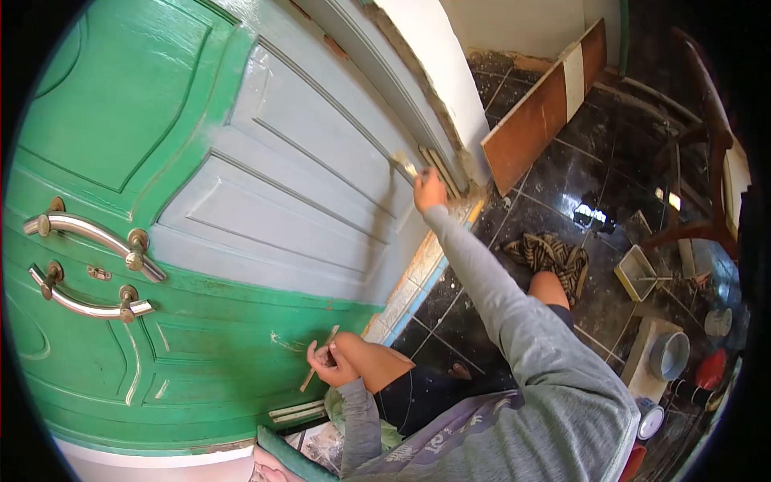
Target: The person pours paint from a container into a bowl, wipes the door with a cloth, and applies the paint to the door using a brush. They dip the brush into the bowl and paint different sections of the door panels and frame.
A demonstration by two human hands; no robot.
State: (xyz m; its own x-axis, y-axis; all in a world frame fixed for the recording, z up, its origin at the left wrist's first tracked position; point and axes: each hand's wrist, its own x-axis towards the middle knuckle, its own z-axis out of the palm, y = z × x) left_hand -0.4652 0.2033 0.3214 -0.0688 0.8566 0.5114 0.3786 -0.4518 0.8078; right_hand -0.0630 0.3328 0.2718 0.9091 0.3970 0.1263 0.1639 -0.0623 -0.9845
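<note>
the right hand (430,194) has its fingers closed around a paintbrush (408,167), whose bristles point away from the fingertips, at the grey-painted part of the door (313,153), near the frame (385,76). the left hand (332,366) is by the bent knee (359,352), fingers partly curled; a thin strip (308,379) runs beside them, but i cannot tell whether they grip it.

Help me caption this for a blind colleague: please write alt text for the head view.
A person's right hand holds a paintbrush at the grey section of a green door with curved metal handles. Their left hand is by a bare knee. On dark floor tiles nearby are a striped cloth, a brown board and a tub.
</note>
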